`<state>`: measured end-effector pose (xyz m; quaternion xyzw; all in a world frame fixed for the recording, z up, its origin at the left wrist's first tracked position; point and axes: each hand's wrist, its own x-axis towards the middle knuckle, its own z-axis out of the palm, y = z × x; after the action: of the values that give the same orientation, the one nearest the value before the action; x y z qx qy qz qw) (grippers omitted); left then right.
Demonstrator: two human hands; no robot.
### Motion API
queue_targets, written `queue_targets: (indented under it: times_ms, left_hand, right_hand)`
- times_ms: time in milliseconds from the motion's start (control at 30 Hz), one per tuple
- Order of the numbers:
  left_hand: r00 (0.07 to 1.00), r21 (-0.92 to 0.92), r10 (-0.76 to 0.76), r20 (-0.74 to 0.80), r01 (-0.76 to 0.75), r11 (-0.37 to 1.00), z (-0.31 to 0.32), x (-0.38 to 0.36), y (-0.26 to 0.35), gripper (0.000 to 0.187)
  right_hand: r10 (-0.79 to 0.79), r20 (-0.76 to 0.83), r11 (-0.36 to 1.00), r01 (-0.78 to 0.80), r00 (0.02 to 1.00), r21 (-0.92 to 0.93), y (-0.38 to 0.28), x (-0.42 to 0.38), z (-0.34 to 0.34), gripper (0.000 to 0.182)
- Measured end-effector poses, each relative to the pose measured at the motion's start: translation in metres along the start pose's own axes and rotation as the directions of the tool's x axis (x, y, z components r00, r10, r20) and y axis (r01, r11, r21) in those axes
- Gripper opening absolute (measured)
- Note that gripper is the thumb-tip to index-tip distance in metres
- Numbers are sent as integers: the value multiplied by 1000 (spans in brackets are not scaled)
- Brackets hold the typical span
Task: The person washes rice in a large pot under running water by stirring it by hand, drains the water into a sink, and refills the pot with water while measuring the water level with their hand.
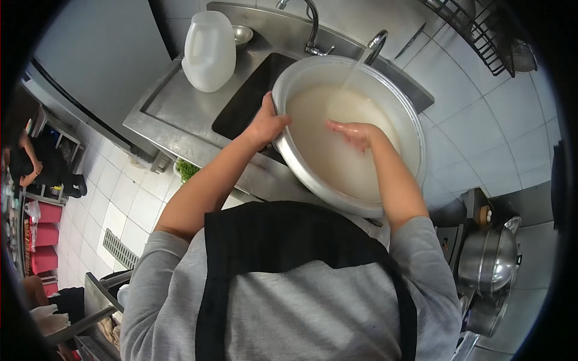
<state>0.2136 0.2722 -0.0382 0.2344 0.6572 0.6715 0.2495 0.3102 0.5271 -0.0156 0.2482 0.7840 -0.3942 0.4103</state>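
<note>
A large aluminium pot (288, 157) rests on the sink counter, full of cloudy, whitish water (319, 162). My left hand (267, 125) grips its left rim, with the thumb over the edge. Over the middle of the pot is my right hand (356, 135), wet, holding nothing visible, its fingers loosely stretched and apart at the water's surface. From the curved tap (377, 43) at the back rim, a stream of water runs down into the pot. Whatever lies under the cloudy water cannot be made out.
A white plastic jug (211, 54) and a small metal bowl (242, 36) stand left, beside the dark sink basin (244, 99). Another tap (313, 30) rises behind. Steel pots (490, 259) sit right, a wire rack (472, 33) above. A person (45, 162) stands far left.
</note>
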Motion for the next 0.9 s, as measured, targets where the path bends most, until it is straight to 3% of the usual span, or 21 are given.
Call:
queue_targets:
  times_ms: [233,900]
  left_hand:
    - [1000,73,-13,-13,14,997,2,-9,17,88]
    - [1000,-2,2,-7,-2,1000,1,-2,2,90]
  right_hand:
    - [-52,-28,999,52,998,-7,3,1,-5,99]
    - [-23,-81,1000,24,996,11,-1,-6,-3,109]
